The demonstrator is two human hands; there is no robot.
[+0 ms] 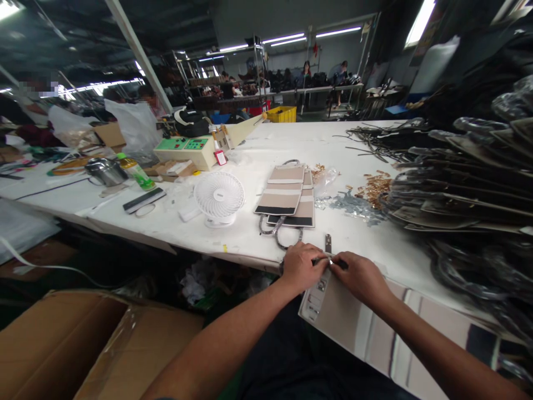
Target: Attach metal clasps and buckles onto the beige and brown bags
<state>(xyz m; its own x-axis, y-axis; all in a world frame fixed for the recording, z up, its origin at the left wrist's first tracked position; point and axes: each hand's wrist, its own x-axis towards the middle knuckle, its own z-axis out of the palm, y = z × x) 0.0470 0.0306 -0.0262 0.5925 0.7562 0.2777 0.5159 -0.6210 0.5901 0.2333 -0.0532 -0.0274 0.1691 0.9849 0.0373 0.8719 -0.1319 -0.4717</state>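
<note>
Both my hands meet at the near edge of the white table (258, 166), over the top of a beige bag (366, 328) that lies flat and hangs off the edge toward me. My left hand (300, 266) pinches the bag's upper rim by a paper tag (316, 294). My right hand (361, 276) grips the same rim, fingers closed on a small dark fitting between the two hands. A small metal piece (328, 243) lies on the table just beyond my fingers.
A stack of finished beige bags (287, 194) lies ahead, a white desk fan (219, 197) to its left, gold and silver fittings (366, 194) to its right. Plastic-wrapped bags pile high at right (466, 183). An open cardboard box (83, 344) sits at lower left. Other people work far behind.
</note>
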